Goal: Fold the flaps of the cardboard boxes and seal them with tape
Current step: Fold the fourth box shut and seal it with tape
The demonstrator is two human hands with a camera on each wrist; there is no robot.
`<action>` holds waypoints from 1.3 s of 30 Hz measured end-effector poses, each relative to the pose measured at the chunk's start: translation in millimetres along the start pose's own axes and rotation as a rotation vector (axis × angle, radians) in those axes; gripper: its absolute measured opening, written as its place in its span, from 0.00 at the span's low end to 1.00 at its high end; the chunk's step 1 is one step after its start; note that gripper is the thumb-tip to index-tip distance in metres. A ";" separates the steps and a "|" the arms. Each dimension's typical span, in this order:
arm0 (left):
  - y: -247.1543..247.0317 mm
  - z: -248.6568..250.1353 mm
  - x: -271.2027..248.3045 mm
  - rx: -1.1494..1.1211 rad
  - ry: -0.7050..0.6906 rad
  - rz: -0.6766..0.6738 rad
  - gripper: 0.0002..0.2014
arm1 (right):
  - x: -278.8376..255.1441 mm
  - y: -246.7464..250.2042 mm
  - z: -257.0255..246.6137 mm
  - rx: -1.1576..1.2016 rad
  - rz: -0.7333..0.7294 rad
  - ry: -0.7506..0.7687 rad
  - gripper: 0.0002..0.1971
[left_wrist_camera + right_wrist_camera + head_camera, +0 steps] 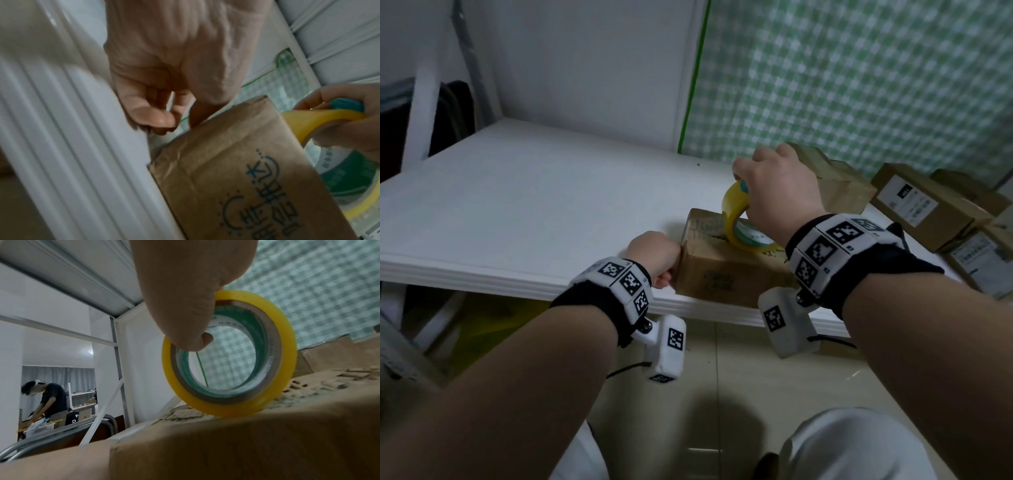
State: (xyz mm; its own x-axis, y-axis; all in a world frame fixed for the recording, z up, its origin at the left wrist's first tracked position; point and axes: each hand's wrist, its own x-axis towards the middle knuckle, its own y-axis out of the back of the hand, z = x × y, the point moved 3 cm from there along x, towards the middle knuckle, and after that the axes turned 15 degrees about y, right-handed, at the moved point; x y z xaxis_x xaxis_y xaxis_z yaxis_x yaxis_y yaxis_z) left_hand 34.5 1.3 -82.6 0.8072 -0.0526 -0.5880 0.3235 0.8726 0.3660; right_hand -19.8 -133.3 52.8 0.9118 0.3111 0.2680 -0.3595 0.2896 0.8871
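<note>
A brown cardboard box (722,270) with closed flaps lies at the front edge of the white table (534,205). On its top stands a yellow tape roll (736,222), gripped from above by my right hand (777,192); fingers hook through the green core (230,353). My left hand (654,257) sits at the box's left end with fingers curled into the palm (152,116), and the thumb presses the end face of the box (236,178). Any tape strip under the thumb is too hard to make out.
Several more cardboard boxes (924,205) lie at the table's right end, one (835,178) just behind my right hand. A green checked curtain (859,68) hangs behind. A white frame (424,102) stands at the left. Another person (49,399) works far off.
</note>
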 end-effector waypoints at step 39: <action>-45.6 63.2 -14.4 0.602 -0.592 0.113 0.48 | -47.4 -55.1 66.9 0.762 0.244 -0.455 0.21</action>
State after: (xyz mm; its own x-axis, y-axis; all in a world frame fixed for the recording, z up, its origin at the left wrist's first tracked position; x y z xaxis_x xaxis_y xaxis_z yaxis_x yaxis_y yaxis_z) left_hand 39.3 -68.4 -45.2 0.9214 -0.3721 -0.1119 0.2972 0.4896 0.8197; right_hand -29.9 -224.5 16.3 0.8760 -0.1481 0.4591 -0.4717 -0.4620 0.7510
